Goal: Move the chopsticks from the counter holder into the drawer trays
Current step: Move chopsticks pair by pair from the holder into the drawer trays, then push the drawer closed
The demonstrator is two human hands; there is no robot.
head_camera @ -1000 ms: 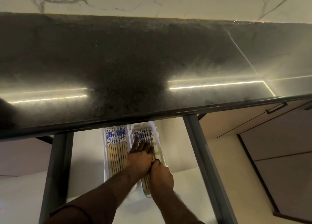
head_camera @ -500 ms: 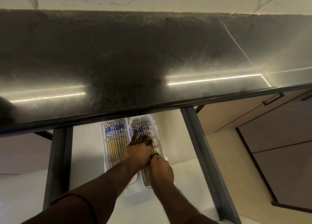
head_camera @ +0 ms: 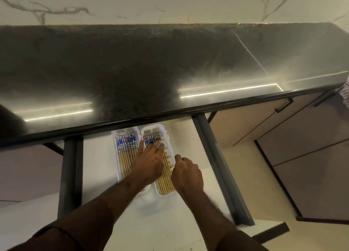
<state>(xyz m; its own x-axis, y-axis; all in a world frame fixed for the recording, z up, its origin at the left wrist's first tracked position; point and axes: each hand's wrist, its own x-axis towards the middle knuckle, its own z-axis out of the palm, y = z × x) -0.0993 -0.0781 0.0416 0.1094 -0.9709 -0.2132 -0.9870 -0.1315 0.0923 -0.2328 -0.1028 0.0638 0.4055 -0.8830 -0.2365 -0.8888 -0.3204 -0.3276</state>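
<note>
Settling chopsticks [head_camera: 164, 172] into the right tray [head_camera: 154, 128]

Left hand [head_camera: 149, 163] is lying flat, fingers spread, pressing them down; right hand [head_camera: 187, 172] is hovering loosely curled, holding nothing. Pressing unevenly could be tipping sticks over the rim.

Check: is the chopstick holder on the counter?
No, the dark counter shows no holder; chopsticks lie only in the drawer trays.

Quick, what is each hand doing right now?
Left hand: open, fingers flat on the chopsticks in the right tray.
Right hand: curled, holding nothing visible.
</note>
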